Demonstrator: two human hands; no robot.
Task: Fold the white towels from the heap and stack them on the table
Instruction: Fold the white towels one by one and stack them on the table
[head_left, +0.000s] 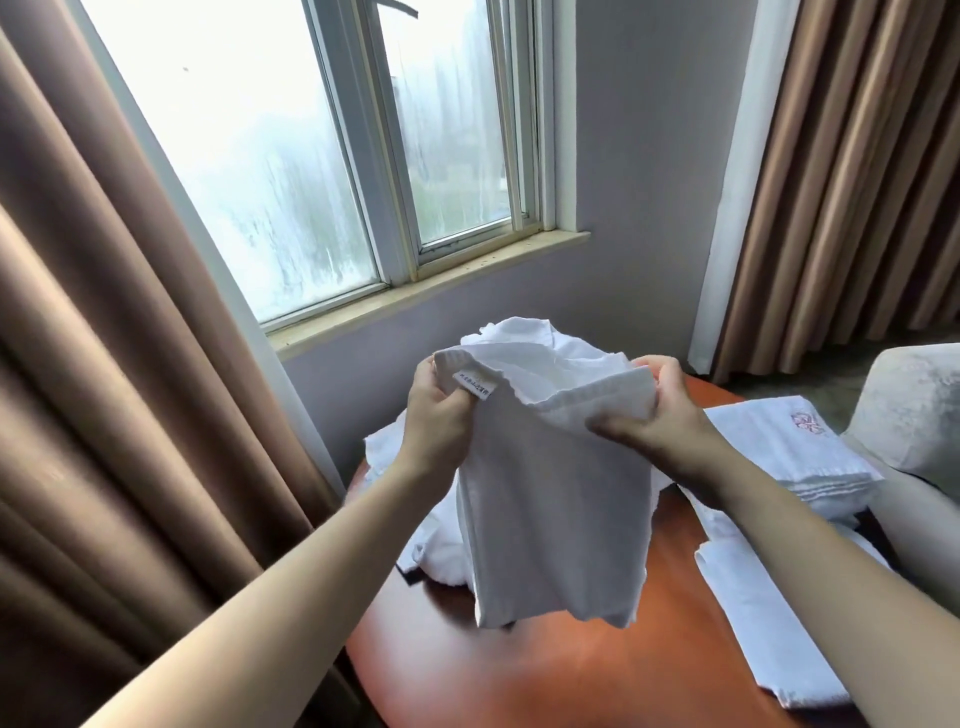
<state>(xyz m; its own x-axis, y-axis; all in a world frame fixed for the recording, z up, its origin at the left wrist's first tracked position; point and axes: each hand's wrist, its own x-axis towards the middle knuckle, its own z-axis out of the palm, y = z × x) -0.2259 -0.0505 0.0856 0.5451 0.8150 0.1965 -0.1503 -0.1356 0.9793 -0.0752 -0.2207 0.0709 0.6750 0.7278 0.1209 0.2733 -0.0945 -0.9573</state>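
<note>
A white towel (556, 509) hangs doubled in the air above the round wooden table (545, 670). My left hand (439, 415) grips its upper left corner, beside a small sewn label. At the upper right corner my right hand (670, 410) pinches the hem. Behind the hanging towel lies the heap of loose white towels (415, 540), partly hidden by it. A stack of folded towels (789, 447) with a red embroidered mark sits at the table's right side. Another flat white towel (763, 623) lies at the right front, under my right forearm.
A pale upholstered armchair (914, 410) stands right of the table. Brown curtains (104, 364) hang at the left and back right. The window and its sill (431, 291) are behind the table.
</note>
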